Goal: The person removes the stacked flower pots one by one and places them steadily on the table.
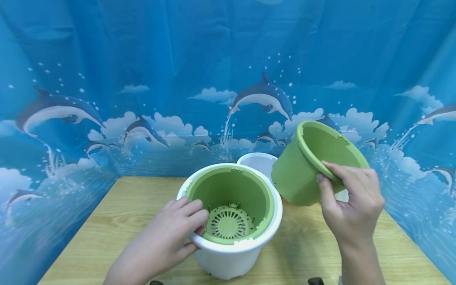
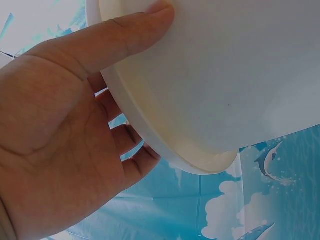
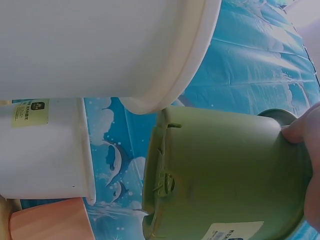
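Note:
My left hand (image 1: 178, 227) grips the near-left rim of a white flowerpot (image 1: 228, 261), its thumb pressed on the outer wall in the left wrist view and its fingers over the rim. Inside that pot sits a green liner pot (image 1: 228, 174) with a slotted bottom. My right hand (image 1: 350, 202) pinches the rim of a second green pot (image 1: 292, 170) between thumb and fingers. This pot is tilted, its mouth toward the upper right, held right of the white pot. In the right wrist view, a label (image 3: 232, 231) shows on its wall.
Behind the two pots stands another white pot (image 1: 256, 158), partly hidden; a labelled white pot (image 3: 45, 160) and an orange pot (image 3: 52, 222) appear in the right wrist view. The wooden table (image 1: 139, 206) meets a blue dolphin-print curtain (image 1: 171, 79) behind.

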Available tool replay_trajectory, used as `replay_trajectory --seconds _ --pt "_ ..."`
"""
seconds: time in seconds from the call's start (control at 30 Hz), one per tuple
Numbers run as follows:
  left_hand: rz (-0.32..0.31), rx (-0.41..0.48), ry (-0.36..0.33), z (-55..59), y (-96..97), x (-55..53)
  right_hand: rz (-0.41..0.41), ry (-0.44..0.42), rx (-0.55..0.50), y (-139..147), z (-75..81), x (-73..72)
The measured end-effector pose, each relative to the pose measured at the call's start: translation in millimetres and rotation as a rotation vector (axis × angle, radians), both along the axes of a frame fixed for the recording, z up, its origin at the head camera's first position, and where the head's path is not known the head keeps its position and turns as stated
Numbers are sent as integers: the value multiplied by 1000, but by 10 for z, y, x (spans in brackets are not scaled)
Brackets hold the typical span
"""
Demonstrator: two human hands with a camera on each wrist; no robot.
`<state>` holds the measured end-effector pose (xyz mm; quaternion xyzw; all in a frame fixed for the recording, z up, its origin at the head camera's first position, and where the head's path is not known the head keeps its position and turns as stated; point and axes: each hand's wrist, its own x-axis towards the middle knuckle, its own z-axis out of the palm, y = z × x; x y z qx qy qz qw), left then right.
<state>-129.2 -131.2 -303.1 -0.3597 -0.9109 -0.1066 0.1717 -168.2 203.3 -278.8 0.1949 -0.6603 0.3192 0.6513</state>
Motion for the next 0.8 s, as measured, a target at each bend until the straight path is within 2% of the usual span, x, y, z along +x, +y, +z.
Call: replay_trajectory --seconds 0.3,0.57,0.8 --pt "2 -2 5 -4 -2 -1 -39 -48 59 22 -31 -25" --pt "2 -3 11 -4 -2 -4 -151 -171 148 78 -37 55" --pt "5 -5 10 -4 8 -4 -180 -258 189 91 -48 56"
